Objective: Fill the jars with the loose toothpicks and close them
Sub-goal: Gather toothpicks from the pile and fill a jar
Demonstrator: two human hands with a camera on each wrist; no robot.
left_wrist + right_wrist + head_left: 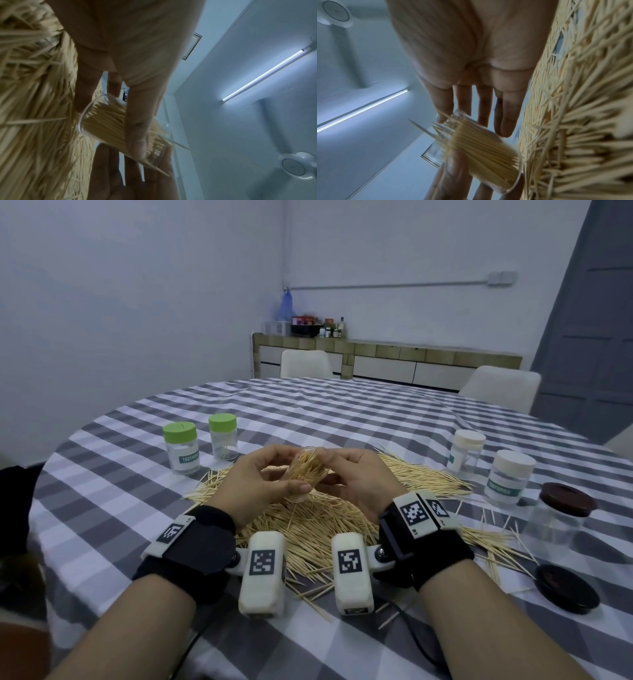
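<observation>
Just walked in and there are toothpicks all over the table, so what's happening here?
A person is packing toothpicks into jars. The left hand grips a tilted clear jar nearly full of toothpicks while the right hand steadies its mouth. A large loose pile remains. A dark lid lies off to the right.

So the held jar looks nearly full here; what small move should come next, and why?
Probably press the protruding toothpicks down flush with the right hand. The clear jar gripped by the left hand is tilted, packed and lidless, and a few tips stick out past its mouth, which would likely block a lid. A loose dark lid lies to the right on the table.
</observation>
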